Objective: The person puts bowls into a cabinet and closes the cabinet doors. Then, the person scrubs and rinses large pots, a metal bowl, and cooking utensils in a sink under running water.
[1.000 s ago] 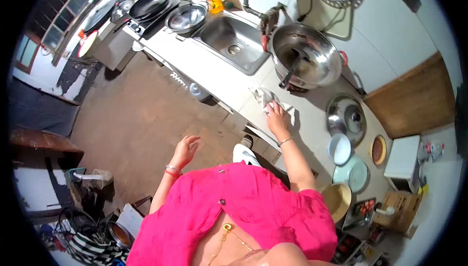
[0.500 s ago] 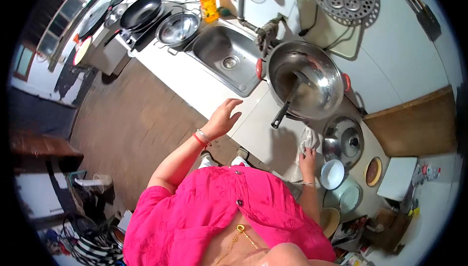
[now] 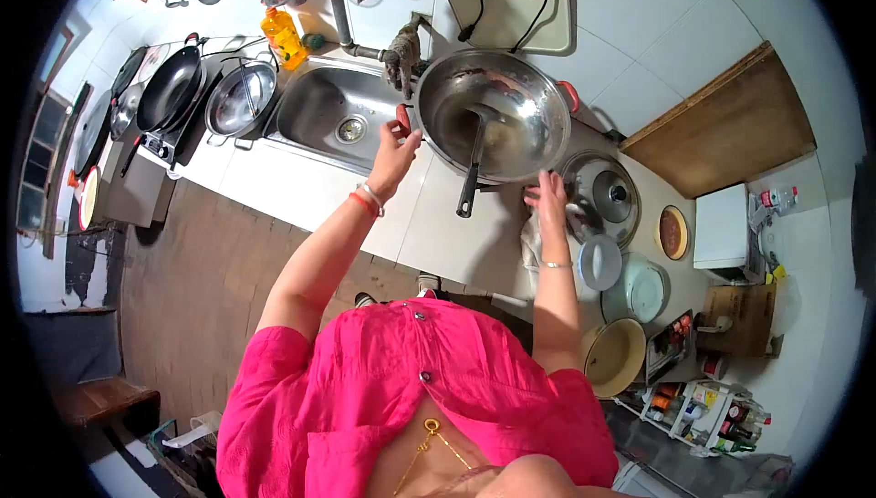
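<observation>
A large steel wok [image 3: 438, 97] with red side handles stands on the counter, holding some cloudy liquid. A spatula [image 3: 472, 170] with a black handle rests in it, its handle over the near rim. My left hand [image 3: 394, 160] is at the wok's left red handle [image 3: 402, 117], fingers apart; whether it touches the handle I cannot tell. Just below the wok's right rim, my right hand [image 3: 547, 202] is open with fingers spread. A pale cloth [image 3: 531, 241] lies on the counter beside that wrist. The steel lid [image 3: 589, 190] lies to its right.
Left of the wok is a steel sink [image 3: 310, 119], with a yellow-orange bottle [image 3: 283, 37] behind it. Several pans, including a black wok [image 3: 169, 88], stand farther left. Bowls [image 3: 599, 263] and a yellow basin [image 3: 613, 358] sit at the right. A wooden board [image 3: 721, 124] leans on the wall.
My right hand has let go of the cloth and moved up to the wok's rim. My left hand has reached forward to the left handle. The view has shifted to the right.
</observation>
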The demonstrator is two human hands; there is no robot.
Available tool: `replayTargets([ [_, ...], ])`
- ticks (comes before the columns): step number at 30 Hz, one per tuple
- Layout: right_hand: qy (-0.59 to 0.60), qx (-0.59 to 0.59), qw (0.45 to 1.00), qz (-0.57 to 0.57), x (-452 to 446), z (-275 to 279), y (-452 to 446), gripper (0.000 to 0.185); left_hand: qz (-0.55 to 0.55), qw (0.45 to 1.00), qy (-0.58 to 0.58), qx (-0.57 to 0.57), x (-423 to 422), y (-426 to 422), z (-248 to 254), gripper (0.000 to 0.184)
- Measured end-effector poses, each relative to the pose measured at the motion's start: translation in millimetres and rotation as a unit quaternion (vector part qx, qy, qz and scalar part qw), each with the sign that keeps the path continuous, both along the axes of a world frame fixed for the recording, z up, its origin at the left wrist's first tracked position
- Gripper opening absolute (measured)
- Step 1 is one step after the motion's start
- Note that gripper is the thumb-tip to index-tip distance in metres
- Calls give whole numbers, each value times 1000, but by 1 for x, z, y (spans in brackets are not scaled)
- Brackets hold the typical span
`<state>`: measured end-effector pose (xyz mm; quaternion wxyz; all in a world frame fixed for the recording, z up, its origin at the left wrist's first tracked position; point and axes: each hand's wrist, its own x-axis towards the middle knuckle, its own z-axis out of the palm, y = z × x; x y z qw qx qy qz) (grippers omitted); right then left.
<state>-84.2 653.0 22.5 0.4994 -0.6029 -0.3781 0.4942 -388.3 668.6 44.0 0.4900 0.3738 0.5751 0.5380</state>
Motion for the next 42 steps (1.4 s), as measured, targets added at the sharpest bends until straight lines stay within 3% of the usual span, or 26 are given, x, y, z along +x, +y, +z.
replayTargets([
  [3,-68,-42,997,-18,-23,1,16,67,-11,996,-81,-46,-1,22,-6,45],
  [4,-110,9,993,-44,-24,-14,22,66,-33,994,-87,-56,-7,32,-22,34],
  [7,-91,0,995,-50,-33,-8,22,58,-71,992,-97,-40,-13,39,-32,25],
  [8,-115,3,992,-57,-38,1,18,46,-48,995,-74,-42,-11,39,-33,18],
  [17,-161,-52,985,-25,-57,5,-30,40,-70,996,-23,-55,-47,26,-41,19],
  [21,-180,-89,980,5,-66,-16,-56,67,-75,994,74,-29,-73,21,-66,10],
  [24,-145,-121,982,29,-66,-18,-73,85,-72,996,-43,-28,-75,5,-42,9],
  [25,-132,-127,983,33,-68,-12,-80,87,-94,995,-30,-10,-79,1,-36,8],
  [27,-131,-112,984,53,-72,-1,-93,77,-91,995,-30,-26,-84,0,-35,8],
  [28,-102,-104,986,83,-73,9,-100,60,-117,992,-30,-27,-90,-1,-34,9],
  [29,-99,-62,988,97,-72,13,-105,27,-145,989,-30,-28,-95,-4,-29,10],
  [31,-119,-97,978,141,-54,11,-111,26,-135,989,-47,-28,-99,-8,-32,16],
  [34,-188,-57,979,50,-48,33,-125,26,-128,988,-77,-22,-101,-27,-36,32],
  [37,-224,24,974,15,-15,32,-127,25,-130,989,-54,-40,-119,-64,-59,36],
  [39,-229,66,971,-15,-36,70,-131,25,-155,978,-103,-91,-144,-99,-73,37],
  [42,-221,111,969,-5,-56,96,-134,21,-128,976,-86,-153,-190,-146,-95,30],
])
